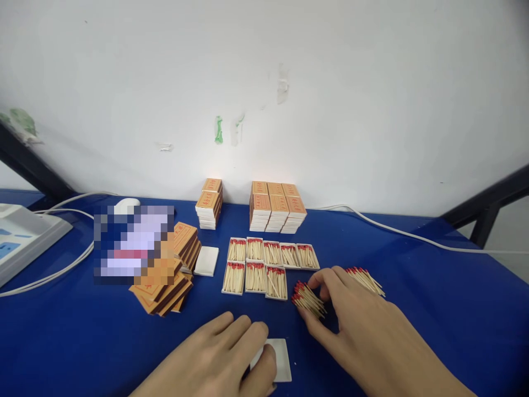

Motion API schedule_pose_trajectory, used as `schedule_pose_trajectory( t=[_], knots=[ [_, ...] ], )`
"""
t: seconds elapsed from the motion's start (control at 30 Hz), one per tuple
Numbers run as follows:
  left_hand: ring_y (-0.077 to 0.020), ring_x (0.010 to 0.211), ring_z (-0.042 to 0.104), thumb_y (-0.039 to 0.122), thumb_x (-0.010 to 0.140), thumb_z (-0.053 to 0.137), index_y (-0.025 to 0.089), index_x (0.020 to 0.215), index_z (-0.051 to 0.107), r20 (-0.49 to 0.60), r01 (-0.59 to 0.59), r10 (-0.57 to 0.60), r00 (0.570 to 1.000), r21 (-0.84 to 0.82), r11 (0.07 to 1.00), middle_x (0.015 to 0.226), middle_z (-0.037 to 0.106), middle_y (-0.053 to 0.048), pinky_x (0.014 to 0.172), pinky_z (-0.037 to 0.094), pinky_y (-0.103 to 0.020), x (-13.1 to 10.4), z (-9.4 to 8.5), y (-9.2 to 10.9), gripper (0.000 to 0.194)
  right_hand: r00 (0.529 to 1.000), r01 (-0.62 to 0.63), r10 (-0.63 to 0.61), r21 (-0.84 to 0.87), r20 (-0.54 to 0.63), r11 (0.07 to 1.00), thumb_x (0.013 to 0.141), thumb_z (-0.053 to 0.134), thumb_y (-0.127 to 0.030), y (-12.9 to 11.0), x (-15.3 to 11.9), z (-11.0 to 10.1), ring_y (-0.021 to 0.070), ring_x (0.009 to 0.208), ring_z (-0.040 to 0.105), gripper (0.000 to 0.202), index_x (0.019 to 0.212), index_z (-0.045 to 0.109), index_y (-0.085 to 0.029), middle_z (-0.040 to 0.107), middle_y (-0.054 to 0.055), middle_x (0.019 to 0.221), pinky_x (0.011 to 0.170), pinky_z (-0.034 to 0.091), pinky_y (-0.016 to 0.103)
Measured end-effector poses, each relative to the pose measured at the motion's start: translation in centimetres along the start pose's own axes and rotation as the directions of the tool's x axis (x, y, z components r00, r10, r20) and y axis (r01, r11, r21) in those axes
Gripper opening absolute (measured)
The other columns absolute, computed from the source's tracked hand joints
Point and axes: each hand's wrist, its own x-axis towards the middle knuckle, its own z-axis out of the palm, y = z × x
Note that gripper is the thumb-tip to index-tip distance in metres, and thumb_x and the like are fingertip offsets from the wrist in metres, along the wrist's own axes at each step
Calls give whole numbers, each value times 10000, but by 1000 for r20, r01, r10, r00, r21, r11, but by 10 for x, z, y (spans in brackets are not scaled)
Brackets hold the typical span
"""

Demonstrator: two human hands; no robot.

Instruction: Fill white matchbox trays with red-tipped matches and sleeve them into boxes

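Note:
My left hand [225, 353] is closed on an empty white matchbox tray [282, 358] at the front of the blue table, its fingers curled over the tray's left side. Some of these fingertips are hidden. A bunch of red-tipped matches [309, 299] lies between the thumb and fingers of my right hand [351, 320], which closes around it. Beyond that hand, a loose pile of matches [366, 281] rests on the table, partly covered by the knuckles. Two rows of white trays filled with matches [266, 267] stand ahead of my hands.
Stacked orange matchboxes [278, 205] stand by the wall, with a smaller stack [209, 203] to their left. Several matchbox sleeves [165, 281] are heaped at left beside a white tray stack [206, 261]. A blurred-out patch [136, 240], a white device [28, 237] and cables [397, 234] lie around.

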Motion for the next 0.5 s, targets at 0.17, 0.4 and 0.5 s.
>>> schedule_pose_trajectory(
  t=[0.17, 0.4, 0.5],
  knots=[
    [-228, 829, 770, 204, 1059, 836, 217, 1107, 665, 1, -4, 4, 1000, -8, 1000, 1037, 763, 9, 727, 632, -413, -1, -1, 0, 178, 1000, 5, -5, 6, -30, 1000, 1076, 615, -306, 1, 2, 2, 263, 669, 776, 140, 940, 648, -292, 750, 24, 866, 552, 499, 388],
    [-249, 874, 795, 217, 1100, 788, 207, 1108, 665, 19, -17, 17, 1000, 32, 999, 1072, 780, -11, 722, 646, -422, 0, 0, -2, 124, 1000, 1, 0, 64, -17, 998, 1139, 529, -270, 4, 3, 9, 229, 681, 728, 293, 854, 592, -289, 709, 28, 843, 580, 494, 360],
    [-254, 826, 783, 198, 1084, 778, 205, 1131, 670, -20, 6, -5, 1000, 31, 999, 1067, 777, -23, 668, 637, -424, 1, -1, -2, 118, 1000, 0, 1, 84, -21, 996, 1142, 532, -266, 5, 3, 9, 220, 683, 701, 313, 832, 571, -289, 697, 27, 828, 599, 510, 350]
  ],
)
